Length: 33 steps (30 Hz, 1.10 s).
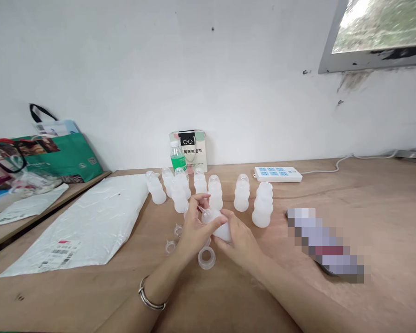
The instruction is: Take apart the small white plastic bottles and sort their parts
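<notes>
Both hands meet over the middle of the wooden table (333, 194). My right hand (241, 240) is wrapped round the body of a translucent white bottle (219, 226). My left hand (194, 229), with a metal bracelet on its wrist, pinches the bottle's clear top end. A clear ring collar (206, 257) lies on the table just below the hands. Two small clear parts (170, 246) lie left of them. Behind the hands stand several more white bottles (241, 194) in a loose row.
A white plastic mailer bag (90, 222) lies at the left. A green water bottle (176, 156) and a small printed box (194, 150) stand by the wall. A white power strip (278, 174) lies further right. A green shopping bag (65, 157) sits on a side table.
</notes>
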### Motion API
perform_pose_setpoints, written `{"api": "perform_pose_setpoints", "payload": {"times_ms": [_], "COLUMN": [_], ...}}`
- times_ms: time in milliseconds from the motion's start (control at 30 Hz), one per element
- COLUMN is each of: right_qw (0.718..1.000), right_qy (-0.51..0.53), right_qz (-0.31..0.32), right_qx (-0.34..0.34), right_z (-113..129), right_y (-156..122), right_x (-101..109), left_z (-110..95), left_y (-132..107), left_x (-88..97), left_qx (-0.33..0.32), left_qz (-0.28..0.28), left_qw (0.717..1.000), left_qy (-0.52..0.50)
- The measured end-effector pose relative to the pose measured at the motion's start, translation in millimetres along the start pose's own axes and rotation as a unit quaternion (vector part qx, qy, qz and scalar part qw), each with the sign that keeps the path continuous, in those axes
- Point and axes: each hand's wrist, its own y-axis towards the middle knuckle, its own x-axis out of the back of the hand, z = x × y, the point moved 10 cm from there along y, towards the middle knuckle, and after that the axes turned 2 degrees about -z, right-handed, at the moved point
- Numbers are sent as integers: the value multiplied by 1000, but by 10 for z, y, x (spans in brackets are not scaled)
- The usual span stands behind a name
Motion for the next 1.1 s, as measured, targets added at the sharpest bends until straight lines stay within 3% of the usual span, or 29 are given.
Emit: {"api": "perform_pose_setpoints", "payload": {"times_ms": [133, 167, 333, 467, 533, 700, 800, 1100], "right_qw": [997, 996, 997, 996, 996, 997, 992, 981], "right_qy": [52, 60, 56, 77, 79, 56, 66, 78], "right_qz": [16, 16, 31, 12, 5, -42, -102, -175], "right_qx": [-53, -59, -51, -46, -44, -13, -20, -42], "right_z": [-99, -113, -109, -126, -140, -177, -316, -686], "right_y": [2, 3, 11, 13, 11, 33, 61, 133], "right_x": [21, 31, -1, 20, 35, 106, 183, 194], "left_z": [-62, -69, -29, -81, -106, -45, -11, 44], "left_y": [-50, -55, 55, 7, 21, 185, 213, 166], "left_x": [-263, -283, -78, -211, -207, 156, 267, 42], "left_qx": [1, 2, -16, -18, -21, 2, 17, 12], "left_qz": [185, 205, 113, 193, 190, 0, -54, 27], "left_qw": [978, 974, 993, 980, 980, 998, 995, 994], "left_qy": [-95, -96, 11, -51, -52, -56, -77, -106]}}
